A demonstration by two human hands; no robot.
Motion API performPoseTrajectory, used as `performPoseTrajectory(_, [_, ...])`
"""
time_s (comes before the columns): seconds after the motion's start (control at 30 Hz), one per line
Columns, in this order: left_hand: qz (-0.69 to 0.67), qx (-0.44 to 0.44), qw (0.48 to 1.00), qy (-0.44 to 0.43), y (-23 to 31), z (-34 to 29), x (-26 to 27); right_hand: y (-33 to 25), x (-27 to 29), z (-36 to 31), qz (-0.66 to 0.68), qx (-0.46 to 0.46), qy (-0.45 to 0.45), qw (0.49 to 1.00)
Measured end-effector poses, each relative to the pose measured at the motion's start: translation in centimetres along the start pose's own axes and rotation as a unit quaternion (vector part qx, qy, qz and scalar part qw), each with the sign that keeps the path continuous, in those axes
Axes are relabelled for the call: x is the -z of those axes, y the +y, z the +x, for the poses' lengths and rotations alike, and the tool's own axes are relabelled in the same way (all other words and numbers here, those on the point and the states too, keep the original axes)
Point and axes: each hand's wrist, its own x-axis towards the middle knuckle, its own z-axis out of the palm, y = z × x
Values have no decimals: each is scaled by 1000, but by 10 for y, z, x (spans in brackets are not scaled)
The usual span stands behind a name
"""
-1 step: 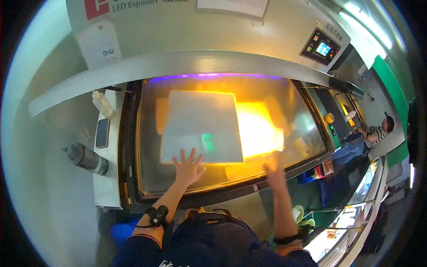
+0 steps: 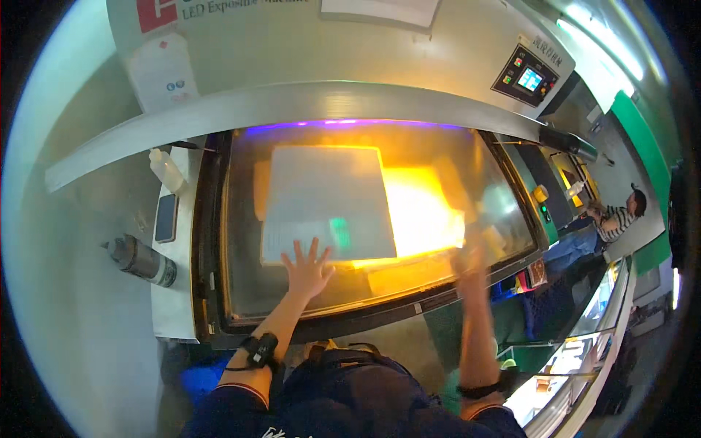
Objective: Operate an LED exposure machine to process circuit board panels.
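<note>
Spreads the left hand (image 2: pixel 308 276) palm down, fingers fanned apart, tips over the near edge of a large pale sheet (image 2: pixel 321 201); seems to rest there, pinching nothing. Carries the right hand (image 2: pixel 469 266) farther to the right than an instant ago, near the lower right corner of a yellow-white glow (image 2: pixel 423 208). Too blurred to tell whether spread or closed, touching or hovering.

Places the pale sheet flat, left of centre on the glass bed (image 2: pixel 255 296), with the glow just beside its right edge. Shows that sheet slightly farther left and farther from the body than in the previous picture, with a thin lit strip now more exposed along its near edge. Suggests a small slide under the left hand, with positioning probably not yet settled.

Farther out, wears a black device (image 2: pixel 261 350) on the left forearm and a dark band (image 2: pixel 478 392) near the right wrist. Beyond the far side of the bed, gleams violet beneath a silver bar (image 2: pixel 292 102). Off to the left, holds a phone (image 2: pixel 166 217) and a whitish bottle (image 2: pixel 166 171) on a white ledge (image 2: pixel 171 310). At upper right, displays a lit control panel (image 2: pixel 529 77); well apart at far right, includes a person in stripes (image 2: pixel 621 223).
</note>
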Motion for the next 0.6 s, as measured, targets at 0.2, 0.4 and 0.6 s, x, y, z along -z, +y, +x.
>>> performPoseTrajectory(0.2, [32, 78, 996, 15, 8, 48, -7, -138, 191, 154, -94, 243, 170, 950])
performPoseTrajectory(0.4, [33, 113, 993, -13, 21, 61, -13, -122, 188, 153, -185, 312, 211, 908])
performPoseTrajectory(0.6, [-58, 114, 987, -99, 31, 29, -22, -65, 154, 50, -176, 299, 143, 927])
